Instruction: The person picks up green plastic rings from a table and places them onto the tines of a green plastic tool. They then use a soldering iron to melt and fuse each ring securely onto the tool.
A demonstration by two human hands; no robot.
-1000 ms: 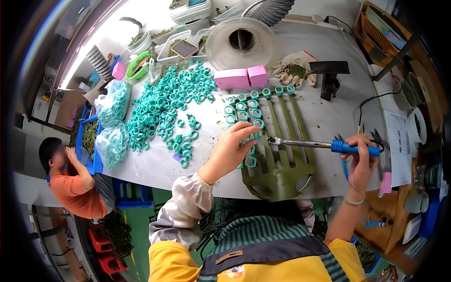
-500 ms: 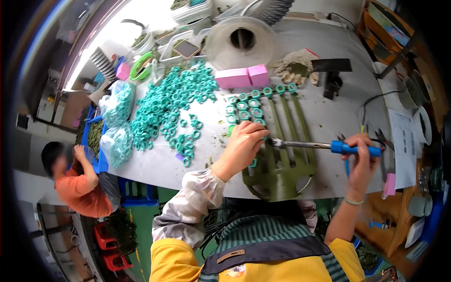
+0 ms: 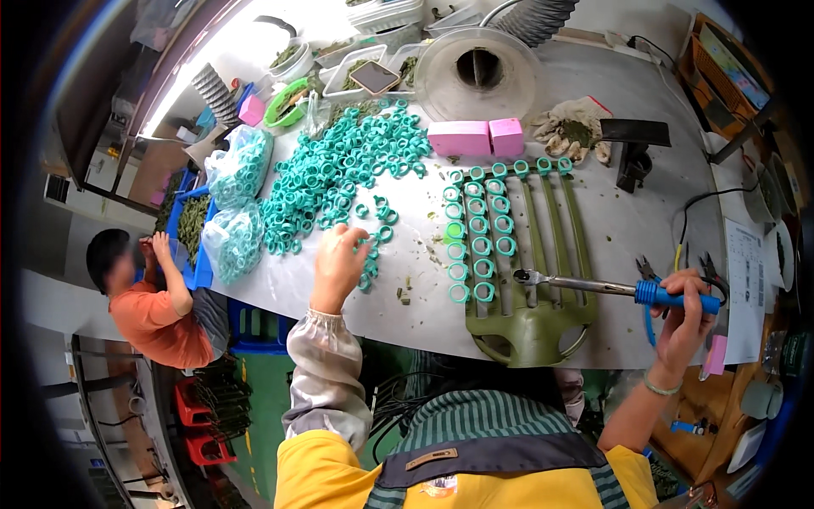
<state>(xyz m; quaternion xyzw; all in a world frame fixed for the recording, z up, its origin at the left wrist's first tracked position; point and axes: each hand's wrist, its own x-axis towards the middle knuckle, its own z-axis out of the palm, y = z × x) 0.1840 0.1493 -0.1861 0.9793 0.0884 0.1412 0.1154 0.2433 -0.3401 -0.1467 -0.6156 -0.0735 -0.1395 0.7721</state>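
Note:
My right hand [image 3: 680, 316] grips the blue handle of a soldering iron [image 3: 593, 285]. The iron's tip hovers over an olive-green plastic rack [image 3: 527, 327] with long prongs. Teal rings [image 3: 479, 225] sit in rows along the rack's left prongs, and single ones top the prongs further right. One ring [image 3: 455, 231] in the left row looks brighter green. At the near right edge of a heap of loose teal rings [image 3: 326, 170], my left hand [image 3: 339, 267] has its fingers pinched together; what is between them is hidden.
Pink blocks [image 3: 459, 138], a stained glove [image 3: 575, 127] and a black stand [image 3: 634, 153] lie beyond the rack. Bags of rings [image 3: 236, 242] stand at left, near a seated person in orange [image 3: 161, 322]. Pliers [image 3: 649, 270] and a paper sheet [image 3: 744, 288] are at right.
My left hand has moved left from the rack to the loose rings. The soldering iron stays over the rack in my right hand. The whole view has shifted slightly.

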